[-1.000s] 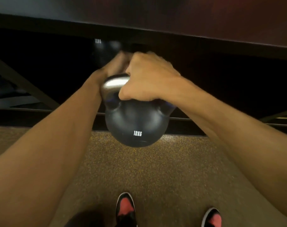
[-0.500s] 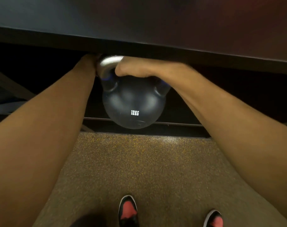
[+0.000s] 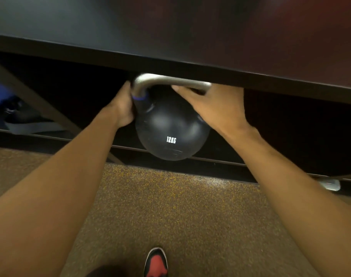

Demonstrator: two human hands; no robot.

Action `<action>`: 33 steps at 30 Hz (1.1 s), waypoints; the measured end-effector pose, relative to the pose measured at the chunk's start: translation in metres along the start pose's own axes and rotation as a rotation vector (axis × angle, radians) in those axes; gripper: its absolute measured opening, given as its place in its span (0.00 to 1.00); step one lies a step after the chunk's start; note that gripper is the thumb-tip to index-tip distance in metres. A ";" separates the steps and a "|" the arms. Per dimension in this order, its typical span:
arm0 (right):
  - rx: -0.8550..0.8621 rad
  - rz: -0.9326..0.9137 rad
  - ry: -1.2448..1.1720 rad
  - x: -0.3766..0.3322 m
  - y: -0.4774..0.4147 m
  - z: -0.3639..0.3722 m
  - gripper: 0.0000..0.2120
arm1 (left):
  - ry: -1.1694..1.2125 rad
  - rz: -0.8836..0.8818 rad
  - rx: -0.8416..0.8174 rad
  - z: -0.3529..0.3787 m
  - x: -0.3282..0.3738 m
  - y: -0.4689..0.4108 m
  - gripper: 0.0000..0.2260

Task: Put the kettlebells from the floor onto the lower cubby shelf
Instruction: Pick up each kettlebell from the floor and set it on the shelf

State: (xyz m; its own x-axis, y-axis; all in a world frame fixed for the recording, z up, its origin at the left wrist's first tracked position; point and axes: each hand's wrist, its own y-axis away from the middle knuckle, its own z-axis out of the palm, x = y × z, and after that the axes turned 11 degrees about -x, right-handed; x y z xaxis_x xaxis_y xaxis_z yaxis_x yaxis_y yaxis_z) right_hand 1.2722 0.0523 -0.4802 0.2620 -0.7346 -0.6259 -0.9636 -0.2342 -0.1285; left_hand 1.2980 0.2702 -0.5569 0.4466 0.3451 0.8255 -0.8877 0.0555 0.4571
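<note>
Floor (image 3: 170, 206): a speckled brown surface is being seen spread out below and in front of the kettlebell (image 3: 168, 126).
Shelf board (image 3: 170, 37): a dark board is being seen running across just above the kettlebell, its front edge close over the handle (image 3: 170, 78).
Cubby (image 3: 290, 132): the dark lower opening is being seen behind and to both sides of the kettlebell.
Kettlebell: the black ball marked 12KG is being held upright at the mouth of the cubby, its underside overlapping the front rail; whether it is being rested on the shelf cannot be told.
Right hand (image 3: 212, 108): the right end of the handle is being grasped, with the thumb laid along under the bar; the fingers are being hidden behind it.
Left hand (image 3: 123, 107): the left post of the handle is being grasped, with the fingers out of sight behind the kettlebell.
Shoe (image 3: 156, 263): a black and red toe is being seen on the floor well below the kettlebell.
</note>
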 end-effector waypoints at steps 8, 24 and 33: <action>-0.093 0.230 -0.497 0.062 0.039 0.050 0.31 | 0.049 0.201 0.044 0.019 -0.040 0.041 0.32; 0.072 0.271 -0.675 0.053 0.045 0.079 0.13 | -0.437 0.363 0.223 0.028 -0.073 0.051 0.25; 0.073 0.275 -0.670 0.041 0.033 0.095 0.10 | -0.522 0.336 0.290 0.010 -0.056 0.047 0.18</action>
State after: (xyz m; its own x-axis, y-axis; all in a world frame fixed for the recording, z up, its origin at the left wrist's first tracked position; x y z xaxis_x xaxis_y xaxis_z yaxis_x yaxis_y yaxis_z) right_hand 1.2458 0.0750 -0.5828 -0.0553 -0.2077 -0.9766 -0.9973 -0.0368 0.0643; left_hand 1.2318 0.2442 -0.5784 0.2125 -0.2009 0.9563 -0.9542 -0.2536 0.1587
